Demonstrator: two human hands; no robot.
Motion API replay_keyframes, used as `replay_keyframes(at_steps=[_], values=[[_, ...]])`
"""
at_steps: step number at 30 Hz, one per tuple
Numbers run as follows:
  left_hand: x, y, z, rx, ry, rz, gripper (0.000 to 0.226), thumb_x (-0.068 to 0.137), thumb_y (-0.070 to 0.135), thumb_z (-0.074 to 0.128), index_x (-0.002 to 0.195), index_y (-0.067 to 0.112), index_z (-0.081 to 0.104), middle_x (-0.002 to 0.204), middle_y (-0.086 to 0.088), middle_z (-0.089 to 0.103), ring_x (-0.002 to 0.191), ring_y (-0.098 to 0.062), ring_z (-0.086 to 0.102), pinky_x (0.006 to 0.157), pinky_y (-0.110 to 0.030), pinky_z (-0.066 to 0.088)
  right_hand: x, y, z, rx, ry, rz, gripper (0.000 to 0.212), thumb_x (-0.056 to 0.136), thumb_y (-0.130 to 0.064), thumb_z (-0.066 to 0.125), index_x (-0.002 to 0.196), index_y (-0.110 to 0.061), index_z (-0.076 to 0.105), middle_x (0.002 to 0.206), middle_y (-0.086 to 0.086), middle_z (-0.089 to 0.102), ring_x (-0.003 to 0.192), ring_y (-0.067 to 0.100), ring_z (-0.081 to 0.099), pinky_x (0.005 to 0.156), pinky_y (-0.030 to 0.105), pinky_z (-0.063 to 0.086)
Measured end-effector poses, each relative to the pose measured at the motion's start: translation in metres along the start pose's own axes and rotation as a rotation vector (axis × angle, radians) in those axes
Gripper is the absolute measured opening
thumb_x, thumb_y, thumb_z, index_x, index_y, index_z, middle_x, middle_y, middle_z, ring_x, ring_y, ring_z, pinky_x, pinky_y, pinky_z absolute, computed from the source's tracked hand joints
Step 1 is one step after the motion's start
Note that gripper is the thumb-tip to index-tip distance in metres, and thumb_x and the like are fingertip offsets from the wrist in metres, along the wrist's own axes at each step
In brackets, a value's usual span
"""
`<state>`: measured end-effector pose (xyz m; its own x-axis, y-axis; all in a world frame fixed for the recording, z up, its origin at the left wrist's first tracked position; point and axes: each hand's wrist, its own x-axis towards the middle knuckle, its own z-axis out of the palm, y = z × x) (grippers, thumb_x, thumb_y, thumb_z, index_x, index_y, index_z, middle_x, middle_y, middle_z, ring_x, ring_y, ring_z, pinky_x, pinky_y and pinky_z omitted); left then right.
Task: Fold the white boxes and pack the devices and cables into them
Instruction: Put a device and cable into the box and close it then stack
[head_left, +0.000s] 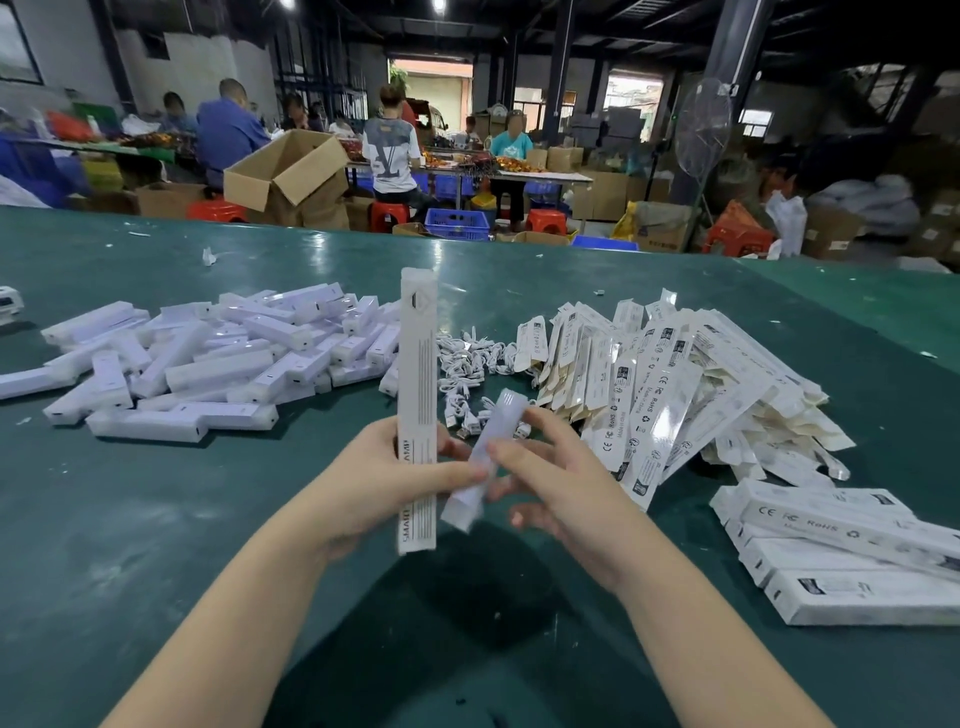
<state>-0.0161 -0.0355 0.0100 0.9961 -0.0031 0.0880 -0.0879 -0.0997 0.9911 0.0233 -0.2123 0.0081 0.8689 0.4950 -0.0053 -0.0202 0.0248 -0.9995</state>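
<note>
I note the left hand (382, 486) gripping the white box (416, 405) upright above the bench (156, 545); right-hand fingers (511, 453) pinch the device (480, 462), tilted, touching the box's right side.

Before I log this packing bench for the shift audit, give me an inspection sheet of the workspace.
Surface: green table, scuffed, small white scraps scattered on it.
Job's things: pile of white devices at left; heap of flat unfolded boxes at right; stack of packed boxes at near right.
Clutter: nothing seen beyond the scraps.
Hands: left hand grips an upright white box; right hand holds a device tilted towards it.
Cables: coiled white cables heaped between the piles.
Surroundings: workers at far tables, cardboard cartons, a standing fan.
</note>
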Motion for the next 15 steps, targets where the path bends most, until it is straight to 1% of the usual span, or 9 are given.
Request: replay_keyframes(at_steps=[2, 4, 5, 7, 9, 12, 13, 14, 15], values=[[0.000, -0.001, 0.001, -0.081, -0.039, -0.009, 0.022, 0.066, 0.026, 0.087, 0.059, 0.027, 0.066, 0.068, 0.005, 0.066, 0.065, -0.008, 0.062, 0.058, -0.016, 0.048, -0.002, -0.005, -0.002, 0.108, -0.059, -0.004, 0.045, 0.077, -0.030, 0.074, 0.116, -0.016, 0.058, 0.083, -0.002, 0.072, 0.067, 0.009, 0.062, 0.049, 0.018, 0.042], [0.003, -0.003, 0.003, -0.073, 0.076, -0.033, 0.030, 0.067, 0.048, 0.081, 0.065, 0.022, 0.067, 0.065, 0.006, 0.065, 0.060, -0.007, 0.061, 0.057, -0.017, 0.048, -0.001, -0.008, -0.003, 0.193, 0.008, -0.031, 0.046, 0.069, -0.025, 0.076, 0.109, -0.008, 0.058, 0.073, -0.003, 0.068, 0.058, 0.007, 0.057, 0.044, 0.015, 0.037], [0.005, -0.006, 0.004, -0.013, 0.169, -0.041, 0.039, 0.068, 0.059, 0.071, 0.071, 0.020, 0.066, 0.063, 0.006, 0.066, 0.057, -0.008, 0.062, 0.057, -0.020, 0.049, -0.001, -0.011, -0.005, 0.258, 0.069, -0.040, 0.046, 0.067, -0.023, 0.076, 0.105, -0.007, 0.058, 0.070, -0.001, 0.066, 0.052, 0.007, 0.054, 0.042, 0.014, 0.036], [0.007, -0.012, 0.002, 0.238, 0.340, -0.002, 0.050, 0.075, 0.071, 0.054, 0.077, 0.022, 0.058, 0.061, 0.004, 0.065, 0.052, -0.010, 0.059, 0.056, -0.025, 0.049, 0.000, -0.016, -0.010, 0.366, 0.205, -0.074, 0.051, 0.063, -0.028, 0.078, 0.105, -0.008, 0.057, 0.071, 0.004, 0.063, 0.045, 0.006, 0.046, 0.038, 0.012, 0.034], [0.007, -0.018, -0.002, 0.500, 0.380, 0.055, 0.053, 0.078, 0.079, 0.041, 0.076, 0.027, 0.049, 0.063, 0.001, 0.062, 0.051, -0.010, 0.054, 0.053, -0.029, 0.046, 0.001, -0.019, -0.018, 0.405, 0.341, -0.111, 0.046, 0.065, -0.037, 0.076, 0.103, -0.014, 0.062, 0.071, 0.001, 0.062, 0.045, 0.005, 0.044, 0.040, 0.013, 0.037], [0.007, -0.023, -0.004, 0.632, 0.350, 0.125, 0.042, 0.083, 0.074, 0.036, 0.081, 0.033, 0.043, 0.059, 0.005, 0.051, 0.051, -0.007, 0.044, 0.052, -0.032, 0.037, 0.002, -0.022, -0.026, 0.497, 0.456, -0.109, 0.027, 0.086, -0.040, 0.066, 0.103, -0.018, 0.063, 0.079, -0.003, 0.063, 0.067, 0.007, 0.064, 0.060, 0.024, 0.056], [0.008, -0.024, -0.003, 0.668, 0.338, 0.149, 0.037, 0.085, 0.070, 0.038, 0.085, 0.034, 0.043, 0.060, 0.006, 0.051, 0.054, -0.007, 0.045, 0.053, -0.030, 0.036, 0.002, -0.024, -0.028, 0.575, 0.450, -0.110, 0.023, 0.093, -0.037, 0.061, 0.103, -0.017, 0.061, 0.083, 0.000, 0.060, 0.071, 0.012, 0.069, 0.060, 0.029, 0.058], [0.008, -0.023, -0.002, 0.707, 0.328, 0.167, 0.032, 0.087, 0.065, 0.041, 0.090, 0.033, 0.043, 0.065, 0.007, 0.053, 0.057, -0.007, 0.047, 0.054, -0.028, 0.035, 0.002, -0.025, -0.029, 0.633, 0.426, -0.113, 0.020, 0.097, -0.036, 0.056, 0.103, -0.017, 0.060, 0.086, 0.003, 0.057, 0.070, 0.017, 0.071, 0.055, 0.031, 0.058], [0.007, -0.023, -0.002, 0.743, 0.324, 0.177, 0.028, 0.088, 0.060, 0.046, 0.094, 0.033, 0.042, 0.070, 0.009, 0.054, 0.061, -0.006, 0.049, 0.055, -0.026, 0.036, 0.000, -0.026, -0.029, 0.633, 0.399, -0.111, 0.020, 0.099, -0.037, 0.052, 0.104, -0.019, 0.058, 0.086, 0.004, 0.055, 0.062, 0.017, 0.067, 0.047, 0.028, 0.054]])
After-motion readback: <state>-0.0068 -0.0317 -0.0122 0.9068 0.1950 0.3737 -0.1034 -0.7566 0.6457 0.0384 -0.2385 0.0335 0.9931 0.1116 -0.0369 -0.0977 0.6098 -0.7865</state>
